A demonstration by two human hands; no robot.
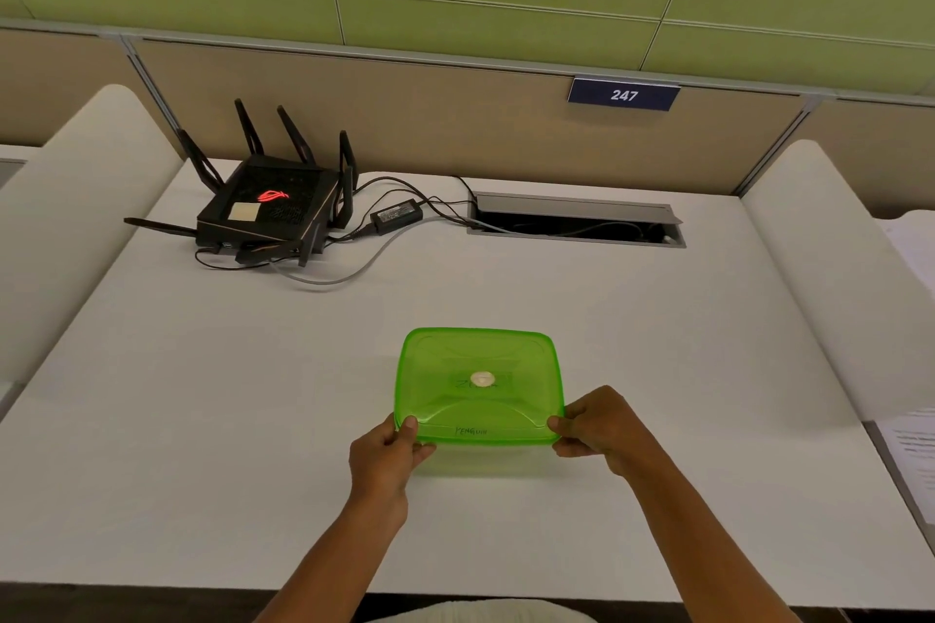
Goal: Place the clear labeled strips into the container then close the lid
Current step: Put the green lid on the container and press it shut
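While both hands [384, 455] [602, 430] pinch it, the glossy translucent green lid [480, 390] sits square.

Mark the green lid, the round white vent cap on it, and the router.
green lid [511, 359]: head view, on its flat top, right of centre.
round white vent cap [481, 378]: head view, on the cap's middle.
router [283, 205]: head view, on its black top panel beside the red logo.

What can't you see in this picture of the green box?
Head view only:
- Strips: blurred behind the tinted green lid; count unclear.
- Lid fully sealed: near corners covered by the left hand and right hand.
- Handwriting on lid: too small.
- Papers: cut off by right edge.
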